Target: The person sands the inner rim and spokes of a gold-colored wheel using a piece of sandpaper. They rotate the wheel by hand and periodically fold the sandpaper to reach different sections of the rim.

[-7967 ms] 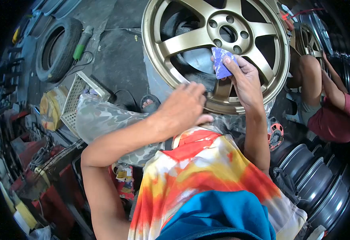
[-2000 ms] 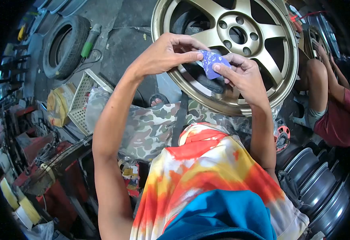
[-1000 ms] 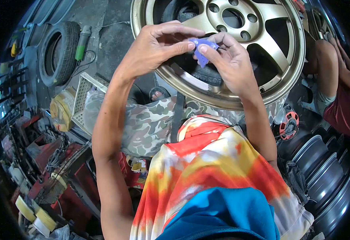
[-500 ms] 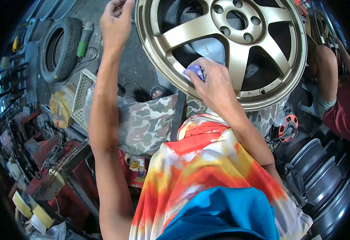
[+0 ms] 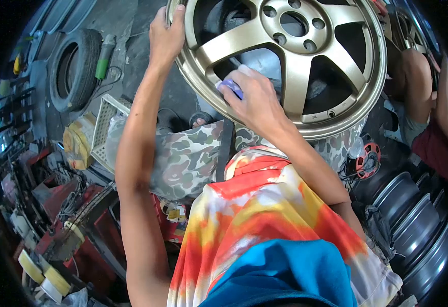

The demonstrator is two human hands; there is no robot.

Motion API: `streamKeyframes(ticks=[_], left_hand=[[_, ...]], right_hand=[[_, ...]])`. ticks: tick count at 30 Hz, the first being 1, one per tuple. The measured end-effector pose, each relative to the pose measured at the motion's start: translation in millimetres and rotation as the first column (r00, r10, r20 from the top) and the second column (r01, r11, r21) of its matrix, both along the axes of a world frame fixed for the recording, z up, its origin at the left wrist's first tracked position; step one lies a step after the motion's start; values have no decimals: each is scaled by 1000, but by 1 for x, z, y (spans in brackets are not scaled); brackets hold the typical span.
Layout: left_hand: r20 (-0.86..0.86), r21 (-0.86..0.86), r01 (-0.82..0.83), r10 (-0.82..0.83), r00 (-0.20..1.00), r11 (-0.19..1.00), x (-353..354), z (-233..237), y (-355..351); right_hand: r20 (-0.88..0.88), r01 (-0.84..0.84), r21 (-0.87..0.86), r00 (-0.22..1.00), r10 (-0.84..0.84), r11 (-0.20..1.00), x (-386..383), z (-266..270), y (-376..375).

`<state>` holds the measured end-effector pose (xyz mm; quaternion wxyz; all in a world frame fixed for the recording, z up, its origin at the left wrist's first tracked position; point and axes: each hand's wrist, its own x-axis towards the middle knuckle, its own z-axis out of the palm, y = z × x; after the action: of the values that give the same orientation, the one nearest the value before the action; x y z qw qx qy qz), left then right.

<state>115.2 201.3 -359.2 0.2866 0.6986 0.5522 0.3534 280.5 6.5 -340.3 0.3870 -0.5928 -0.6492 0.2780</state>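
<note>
Now the left hand (image 5: 165,38) curls its fingers tight over the edge of the big gold metal wheel rim (image 5: 306,120). That rim leans on the person's knees. Lower down, the right hand (image 5: 252,100) squeezes a small purple sanding pad (image 5: 232,88) and presses it flat against the rim's lower edge.

A tie-dye shirt (image 5: 270,204) in red, orange, yellow and white covers the torso, with a plain blue cloth (image 5: 285,276) bunched at the neck. A dark strap (image 5: 225,148) crosses grey-green camouflage trousers (image 5: 183,153). Toes show in a dark sandal (image 5: 199,120). The left hand (image 5: 166,33) and right hand (image 5: 252,100) are bare.
</note>
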Motion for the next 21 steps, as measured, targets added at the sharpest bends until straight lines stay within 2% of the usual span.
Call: streamKeyframes(ticks=[3, 5, 6, 8, 10, 15, 19, 21], left_hand=[[35, 22, -6, 5, 999, 1000, -3, -8, 3], [-28, 152, -26, 30, 999, 988, -1, -5, 2], [-25, 150, -30, 34, 999, 988, 1, -1, -2], [92, 123, 31, -43, 995, 992, 7, 9, -12], [91, 97, 22, -31, 995, 995, 6, 8, -13], [100, 127, -3, -10, 995, 992, 7, 7, -11], [94, 108, 11, -21, 995, 994, 5, 8, -11], [63, 164, -37, 27, 998, 986, 5, 2, -10]], right_hand=[[19, -10, -11, 1000, 10, 1000, 6, -3, -7], [35, -28, -44, 999, 29, 999, 9, -1, -7], [31, -30, -30, 999, 31, 999, 9, 0, -7], [28, -25, -17, 999, 26, 1000, 7, -2, -5], [27, -27, 67, 999, 25, 997, -2, -8, 6], [73, -77, -89, 994, 83, 993, 14, 6, -10], [91, -40, 25, 995, 38, 999, 1, -2, 8], [113, -52, -21, 992, 54, 998, 6, 1, -1]])
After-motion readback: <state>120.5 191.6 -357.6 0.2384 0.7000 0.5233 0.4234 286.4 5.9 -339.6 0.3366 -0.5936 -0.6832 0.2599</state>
